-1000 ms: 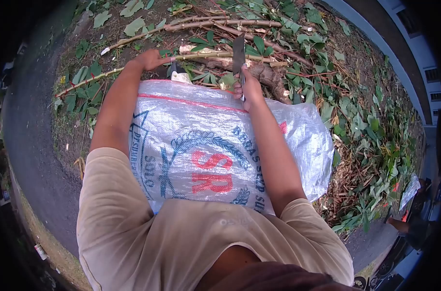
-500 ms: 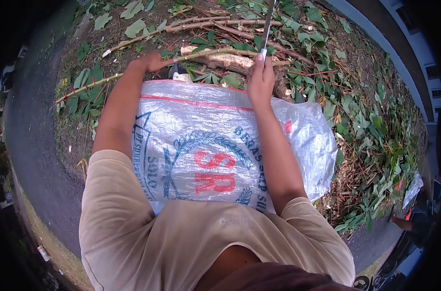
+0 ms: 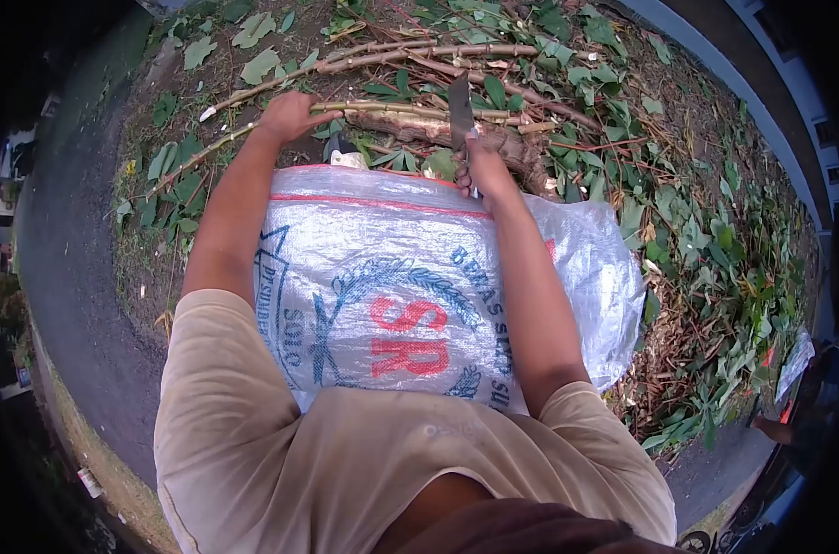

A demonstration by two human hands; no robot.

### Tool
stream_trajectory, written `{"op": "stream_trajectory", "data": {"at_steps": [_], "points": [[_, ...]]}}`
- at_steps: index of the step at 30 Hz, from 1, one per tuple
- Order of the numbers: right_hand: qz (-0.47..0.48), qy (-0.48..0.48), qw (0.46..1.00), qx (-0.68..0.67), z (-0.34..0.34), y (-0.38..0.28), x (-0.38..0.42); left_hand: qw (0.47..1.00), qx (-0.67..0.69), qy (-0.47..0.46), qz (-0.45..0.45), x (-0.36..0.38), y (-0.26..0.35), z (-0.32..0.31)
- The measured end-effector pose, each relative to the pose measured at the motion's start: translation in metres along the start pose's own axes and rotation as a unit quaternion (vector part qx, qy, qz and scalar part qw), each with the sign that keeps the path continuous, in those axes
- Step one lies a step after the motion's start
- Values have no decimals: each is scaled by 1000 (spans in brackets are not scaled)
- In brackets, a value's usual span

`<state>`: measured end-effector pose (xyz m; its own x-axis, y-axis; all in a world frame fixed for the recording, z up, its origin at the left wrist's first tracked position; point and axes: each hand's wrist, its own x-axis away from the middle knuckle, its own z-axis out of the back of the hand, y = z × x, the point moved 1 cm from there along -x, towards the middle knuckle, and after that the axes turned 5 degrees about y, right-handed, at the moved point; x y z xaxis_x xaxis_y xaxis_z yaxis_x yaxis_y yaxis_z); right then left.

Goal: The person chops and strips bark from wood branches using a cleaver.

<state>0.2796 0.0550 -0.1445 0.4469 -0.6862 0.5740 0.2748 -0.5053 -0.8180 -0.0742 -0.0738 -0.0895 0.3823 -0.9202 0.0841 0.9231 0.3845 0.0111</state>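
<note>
My left hand is closed around a long green-brown plant stem. My right hand grips a large knife by its handle, with the broad blade reaching the stem. Under that stretch of stem lies a thick log, its upper side worn down to pale wood. A white woven sack with red and blue print covers my lap below both hands.
Several cut stems lie beyond the log. Green leaves and trimmings cover the ground to the right, with wood chips beside the sack. A paved road runs along the left. Part of another person shows at far right.
The knife has come down from a raised position, and its blade is now at the stem over the log. My right hand dropped with it; my left hand still holds the stem.
</note>
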Motion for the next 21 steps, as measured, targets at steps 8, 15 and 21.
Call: {"op": "stream_trajectory", "data": {"at_steps": [8, 15, 21], "points": [[35, 41, 995, -85, 6, 1, 2, 982, 55, 161, -79, -4, -25, -28], [260, 244, 923, -142, 11, -24, 27, 983, 62, 101, -140, -1, 13, -3], [389, 189, 900, -40, -2, -13, 24, 978, 57, -71, -189, -15, 20, -27]]}}
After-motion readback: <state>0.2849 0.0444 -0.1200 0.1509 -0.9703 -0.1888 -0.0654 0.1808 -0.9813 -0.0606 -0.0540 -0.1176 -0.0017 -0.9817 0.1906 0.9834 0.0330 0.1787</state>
